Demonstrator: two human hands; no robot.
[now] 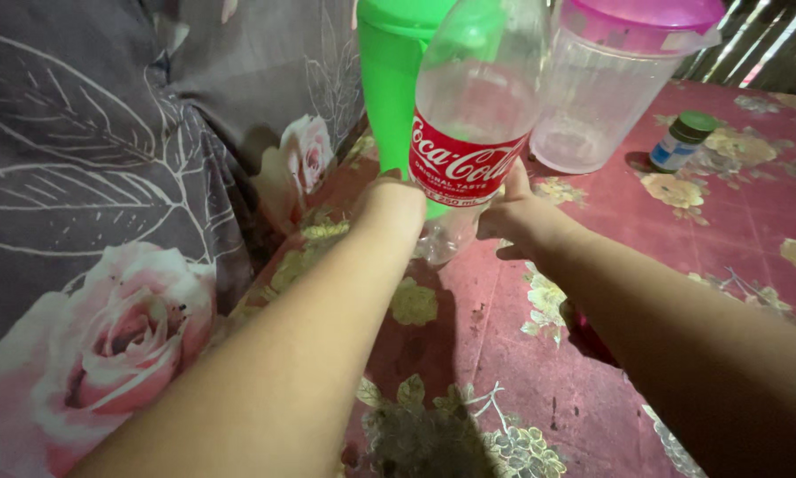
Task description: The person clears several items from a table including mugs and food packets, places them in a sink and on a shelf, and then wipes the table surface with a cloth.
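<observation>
A clear empty plastic bottle with a red label stands tilted on the red floral tablecloth. My left hand grips its lower left side, and my right hand holds its lower right side, thumb up along the label. Both forearms reach in from the bottom of the view. Right behind the bottle stands a green plastic jug, partly hidden by it.
A clear plastic pitcher with a pink lid stands behind and to the right. A small jar with a green cap sits further right. Grey fabric with pink roses hangs along the left edge.
</observation>
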